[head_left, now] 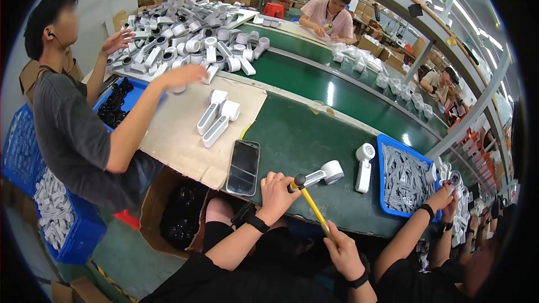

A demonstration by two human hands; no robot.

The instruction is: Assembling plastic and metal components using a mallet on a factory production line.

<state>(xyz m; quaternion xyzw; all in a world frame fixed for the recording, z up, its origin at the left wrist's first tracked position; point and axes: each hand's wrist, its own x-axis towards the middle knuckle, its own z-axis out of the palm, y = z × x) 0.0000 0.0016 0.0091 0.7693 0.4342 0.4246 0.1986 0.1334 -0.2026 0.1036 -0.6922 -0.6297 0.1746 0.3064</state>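
Observation:
My right hand [343, 251] is wrapped round the yellow handle of a hammer [315, 211]. The hammer's dark head is up beside the fingers of my left hand [275, 193], at the table's front edge. My left hand is closed at the handle end of a white handheld device with a round head [332, 172], lying on the green table. The hammer head partly hides that grip. Further right, a similar white device [364, 168] lies apart from both hands. A dark-screened phone [243, 167] lies left of my left hand.
Two white devices [220, 118] lie on a cardboard sheet [174, 126]. Beyond is a large pile of devices [185, 33] and a green conveyor [314, 78]. A blue tray [384, 191] holds grey strips. Co-workers sit left and right; an arm [140, 112] reaches over the cardboard.

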